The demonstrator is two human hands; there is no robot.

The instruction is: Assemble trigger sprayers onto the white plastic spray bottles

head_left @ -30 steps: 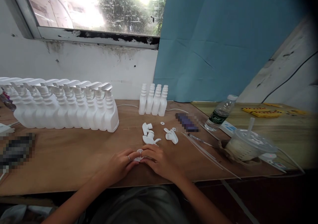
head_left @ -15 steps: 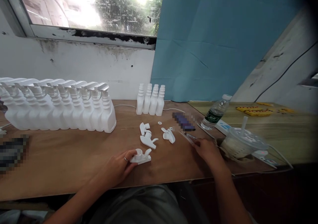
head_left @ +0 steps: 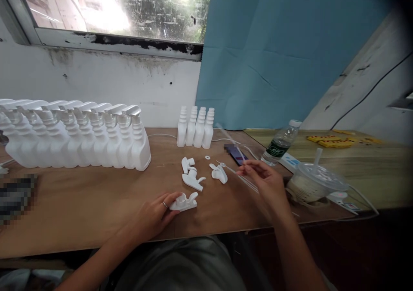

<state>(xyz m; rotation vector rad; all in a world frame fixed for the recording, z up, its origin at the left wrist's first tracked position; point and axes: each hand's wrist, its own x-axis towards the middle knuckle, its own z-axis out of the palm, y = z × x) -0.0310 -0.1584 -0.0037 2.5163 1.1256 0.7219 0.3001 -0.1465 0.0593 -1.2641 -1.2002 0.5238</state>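
Note:
On the brown tabletop (head_left: 97, 215), my left hand (head_left: 161, 211) is closed on the near end of a white trigger spray head (head_left: 184, 202), its round collar facing up. Between the fingertips of my right hand (head_left: 262, 176) is a thin translucent plastic tube (head_left: 241, 154), raised and slanting up to the left, blurred at its far end. More thin tubes (head_left: 245, 181) lie under that hand. Ahead of my left hand rest other spray heads (head_left: 192, 181) and a pair of white pieces (head_left: 219, 173). A small white washer (head_left: 207, 157) lies near them.
A row of white bottles with spray heads (head_left: 77, 140) stands at left. Several headless white bottles (head_left: 195, 130) stand by the wall. At right are a phone (head_left: 235, 154), a water bottle (head_left: 280, 145), a lidded cup with straw (head_left: 314, 181), a power strip (head_left: 290, 162) and cables.
My right hand has lifted a thin tube off the tabletop and swung it up over the phone. My left hand stays on the spray head.

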